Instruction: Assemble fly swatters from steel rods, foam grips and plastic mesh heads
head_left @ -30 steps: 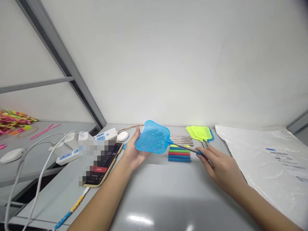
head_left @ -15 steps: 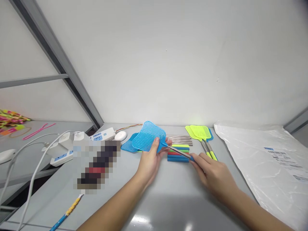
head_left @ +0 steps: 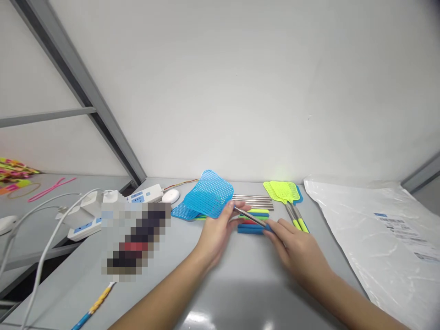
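Note:
A blue fly swatter (head_left: 210, 195) is held in the air between both hands, its mesh head tilted up to the left. My left hand (head_left: 215, 233) pinches it at the neck, where the head meets the metal rod. Around the blue grip at the rod's other end, the fingers of my right hand (head_left: 299, 250) are closed. Beneath lies another blue swatter head (head_left: 184, 211), partly covered. Several bare metal rods (head_left: 257, 201) lie behind my left fingers. In front of them are loose grips, among them a blue grip (head_left: 250, 230).
Swatters with yellow heads (head_left: 283, 190) lie at the back right, over a blue one. A white plastic bag (head_left: 371, 229) covers the right side. Power strips (head_left: 146, 193), a white puck (head_left: 171, 196) and cables are on the left, near a pixelated patch.
The blue swatter and both hands have shifted slightly left. The head is turned a little, and my left thumb now sits at the neck rather than on the mesh's lower edge.

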The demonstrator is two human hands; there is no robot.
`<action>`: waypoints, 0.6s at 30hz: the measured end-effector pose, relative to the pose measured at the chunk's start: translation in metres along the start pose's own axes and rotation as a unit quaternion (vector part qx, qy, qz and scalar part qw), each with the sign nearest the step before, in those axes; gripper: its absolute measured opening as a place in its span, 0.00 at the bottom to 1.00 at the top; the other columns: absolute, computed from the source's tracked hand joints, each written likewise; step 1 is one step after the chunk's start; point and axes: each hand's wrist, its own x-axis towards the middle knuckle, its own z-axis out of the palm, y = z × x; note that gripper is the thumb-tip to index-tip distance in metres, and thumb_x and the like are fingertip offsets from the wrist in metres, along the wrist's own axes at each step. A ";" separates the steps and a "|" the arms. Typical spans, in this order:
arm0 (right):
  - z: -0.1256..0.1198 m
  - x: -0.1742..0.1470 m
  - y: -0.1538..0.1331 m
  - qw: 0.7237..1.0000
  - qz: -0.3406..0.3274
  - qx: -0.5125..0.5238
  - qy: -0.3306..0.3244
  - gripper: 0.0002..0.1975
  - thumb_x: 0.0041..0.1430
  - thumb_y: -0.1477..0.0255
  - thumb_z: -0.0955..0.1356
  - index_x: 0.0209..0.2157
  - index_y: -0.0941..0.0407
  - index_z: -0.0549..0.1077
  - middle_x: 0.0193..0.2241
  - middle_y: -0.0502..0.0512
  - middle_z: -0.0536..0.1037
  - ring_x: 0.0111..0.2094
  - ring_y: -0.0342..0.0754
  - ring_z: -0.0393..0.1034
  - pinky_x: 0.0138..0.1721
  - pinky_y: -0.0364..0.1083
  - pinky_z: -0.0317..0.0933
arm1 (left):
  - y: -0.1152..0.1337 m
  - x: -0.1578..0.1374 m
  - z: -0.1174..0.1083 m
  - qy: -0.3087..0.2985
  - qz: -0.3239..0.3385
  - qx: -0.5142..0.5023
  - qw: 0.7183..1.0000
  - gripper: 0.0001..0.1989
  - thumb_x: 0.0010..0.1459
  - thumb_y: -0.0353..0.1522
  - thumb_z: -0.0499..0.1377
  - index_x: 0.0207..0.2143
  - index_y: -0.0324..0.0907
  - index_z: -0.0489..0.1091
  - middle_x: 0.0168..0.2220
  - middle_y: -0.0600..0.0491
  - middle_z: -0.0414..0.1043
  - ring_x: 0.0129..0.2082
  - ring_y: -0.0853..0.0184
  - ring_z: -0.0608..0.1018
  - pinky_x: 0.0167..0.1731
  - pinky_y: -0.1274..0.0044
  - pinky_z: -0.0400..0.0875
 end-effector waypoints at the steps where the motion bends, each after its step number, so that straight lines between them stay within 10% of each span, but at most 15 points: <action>1: 0.000 0.002 -0.001 1.000 0.003 0.011 -0.006 0.12 0.68 0.70 0.59 0.45 0.55 0.71 0.29 0.52 0.74 0.27 0.44 0.70 0.27 0.42 0.59 | 0.000 -0.002 0.001 -0.020 -0.006 0.022 1.000 0.15 0.58 0.42 0.59 0.40 0.41 0.75 0.45 0.46 0.76 0.48 0.57 0.76 0.47 0.67 0.70; 6: 0.000 0.007 -0.002 0.999 0.010 0.020 -0.040 0.11 0.67 0.69 0.59 0.43 0.53 0.70 0.31 0.52 0.75 0.27 0.45 0.72 0.25 0.42 0.60 | -0.001 -0.009 0.004 -0.040 -0.001 0.090 0.995 0.19 0.61 0.45 0.54 0.42 0.42 0.76 0.48 0.47 0.75 0.46 0.59 0.76 0.45 0.71 0.69; 18: -0.054 -0.023 -0.041 0.990 -0.005 0.064 -0.124 0.11 0.69 0.69 0.56 0.33 0.51 0.66 0.22 0.46 0.75 0.22 0.46 0.73 0.22 0.42 0.59 | 0.006 -0.068 0.029 0.118 0.086 -0.081 0.986 0.15 0.62 0.41 0.55 0.36 0.42 0.76 0.45 0.47 0.74 0.48 0.61 0.73 0.47 0.72 0.67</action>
